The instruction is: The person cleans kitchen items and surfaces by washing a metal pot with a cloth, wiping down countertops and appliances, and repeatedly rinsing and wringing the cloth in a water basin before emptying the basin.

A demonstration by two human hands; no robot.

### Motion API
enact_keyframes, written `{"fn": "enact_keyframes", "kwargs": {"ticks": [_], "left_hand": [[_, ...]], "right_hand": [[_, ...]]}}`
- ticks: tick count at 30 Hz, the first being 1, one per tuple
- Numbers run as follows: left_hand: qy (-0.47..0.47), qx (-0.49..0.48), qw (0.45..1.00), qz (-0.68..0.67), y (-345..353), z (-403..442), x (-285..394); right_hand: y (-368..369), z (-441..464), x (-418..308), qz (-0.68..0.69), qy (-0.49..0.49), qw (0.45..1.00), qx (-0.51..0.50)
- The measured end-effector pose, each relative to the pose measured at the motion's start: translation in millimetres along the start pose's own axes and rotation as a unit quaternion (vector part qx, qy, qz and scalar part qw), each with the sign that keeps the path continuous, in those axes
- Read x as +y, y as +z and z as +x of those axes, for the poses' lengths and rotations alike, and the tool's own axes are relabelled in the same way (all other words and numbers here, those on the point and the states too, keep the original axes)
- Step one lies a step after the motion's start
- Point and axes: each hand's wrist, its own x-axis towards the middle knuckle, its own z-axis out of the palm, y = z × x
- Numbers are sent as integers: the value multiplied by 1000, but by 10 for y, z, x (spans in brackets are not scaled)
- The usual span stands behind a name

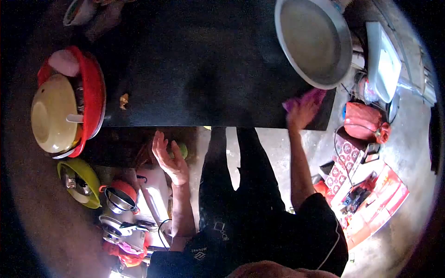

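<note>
My right hand is at the front right of the black table, pressed onto a purple cloth that sticks out past the fingers. The cloth lies just below a large round metal basin. My left hand is raised in front of the table's near edge, with its fingers apart and nothing in it. A small brown scrap rests on the tabletop toward the left.
At the table's left end stands a red basin with a cream-coloured bowl in it. A green basin and a red-rimmed pot are below. To the right are a red bag, a white tray and several boxes.
</note>
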Motion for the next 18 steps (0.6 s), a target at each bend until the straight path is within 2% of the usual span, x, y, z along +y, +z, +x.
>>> {"fn": "enact_keyframes", "kwargs": {"ticks": [1, 3, 4, 5, 8, 10, 11, 14, 15, 16, 17, 18], "left_hand": [[-7, -6, 1000, 0, 14, -45, -10], [-20, -13, 1000, -4, 86, -128, 48], [-26, -17, 1000, -5, 123, -162, 87], [-23, -20, 999, -17, 172, -189, 131], [-11, -44, 999, -17, 368, -260, 342], [3, -79, 996, 31, 503, -212, 522], [46, -87, 994, 48, 609, -193, 606], [61, -88, 994, -4, 963, -198, 827], [69, -84, 994, -12, 1101, -200, 911], [41, -114, 991, 49, 1210, -177, 1028], [44, -127, 989, 55, 1374, -186, 1157], [39, -136, 989, 49, 1563, -218, 1277]], "right_hand": [[-280, 140, -560, 90, -2, 995, 32], [-296, 142, -1221, 100, -112, 984, -99], [-204, 211, -1653, 172, -57, 970, -161], [-205, 133, -2028, 78, -223, 972, -7], [-259, -78, -3048, 311, -329, 888, -78], [-339, -238, -3297, 371, -404, 830, -99], [-425, -240, -3232, 283, -440, 842, -133], [-299, -336, -2675, 217, -425, 867, -143], [-321, -314, -2225, 209, -386, 888, -137], [-354, -283, -1772, 201, -346, 907, -131], [-376, -294, -1271, 219, -279, 926, -127], [-397, -260, -706, 258, -229, 913, -218]]}}
